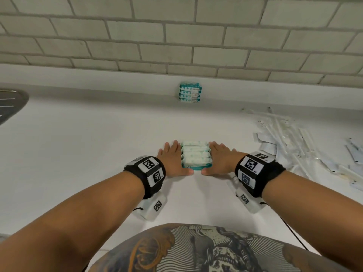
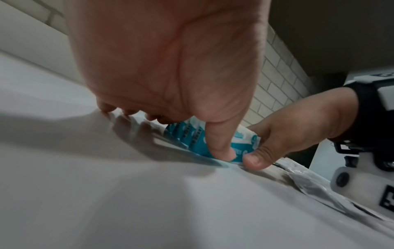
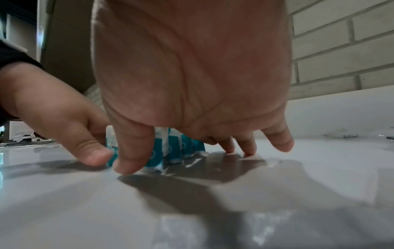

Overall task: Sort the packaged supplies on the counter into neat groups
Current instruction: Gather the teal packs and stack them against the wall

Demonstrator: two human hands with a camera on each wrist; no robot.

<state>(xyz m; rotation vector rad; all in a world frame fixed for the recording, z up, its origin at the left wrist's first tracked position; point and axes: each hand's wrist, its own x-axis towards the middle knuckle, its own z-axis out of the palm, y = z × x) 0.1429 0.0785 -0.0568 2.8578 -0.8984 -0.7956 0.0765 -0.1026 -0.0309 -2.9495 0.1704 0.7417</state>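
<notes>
A row of several teal-and-white wipe packs (image 1: pixel 196 156) stands on edge in the middle of the white counter (image 1: pixel 88 144). My left hand (image 1: pixel 173 160) lies flat against the row's left side, fingers straight, thumb at the near end. My right hand (image 1: pixel 222 158) mirrors it on the right side. In the left wrist view my left hand (image 2: pixel 170 67) has its thumb on the nearest pack (image 2: pixel 198 134), beside the thumb of the right hand (image 2: pixel 294 131). The right wrist view shows my right hand (image 3: pixel 192 75), fingertips down on the counter beside the packs (image 3: pixel 175 144), and my left hand (image 3: pixel 53 109).
A second group of the same packs (image 1: pixel 190 92) stands against the tiled back wall. Loose white sachets and long clear-wrapped items (image 1: pixel 294 138) lie scattered at the right. A dark sink drainer (image 1: pixel 9 105) shows at the far left.
</notes>
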